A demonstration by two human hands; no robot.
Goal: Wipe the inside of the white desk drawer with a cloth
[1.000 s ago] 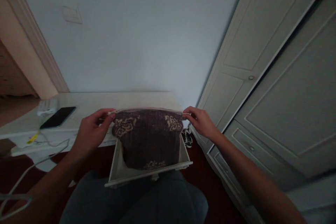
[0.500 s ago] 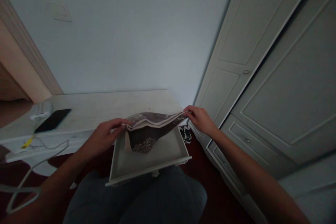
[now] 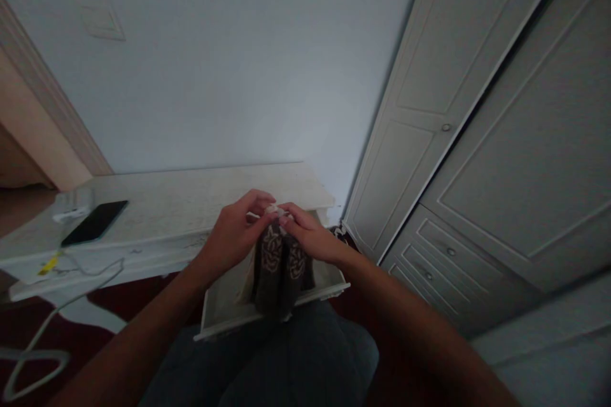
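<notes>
A brown cloth (image 3: pixel 274 280) with a pale scrolling pattern hangs in folds above the open drawer (image 3: pixel 219 311). At its top, my left hand (image 3: pixel 238 226) and my right hand (image 3: pixel 308 232) meet, fingers closed on the gathered upper edge. The fingertips nearly touch each other. Part of the cloth's lower end drops in front of the drawer's front panel. What lies behind the cloth inside the drawer is hidden.
The white desk (image 3: pixel 157 197) stands against the wall, a dark phone (image 3: pixel 95 222) and a white object (image 3: pixel 74 203) at its left. A cable (image 3: pixel 62 305) dangles from the desk. The grey-white wardrobe (image 3: pixel 429 203) rises at the right, and my legs (image 3: pixel 286 356) are below the drawer.
Both hands have come together at the middle, bringing the cloth's two upper corners to each other. Stretched out wide before, the cloth now hangs narrow and lower.
</notes>
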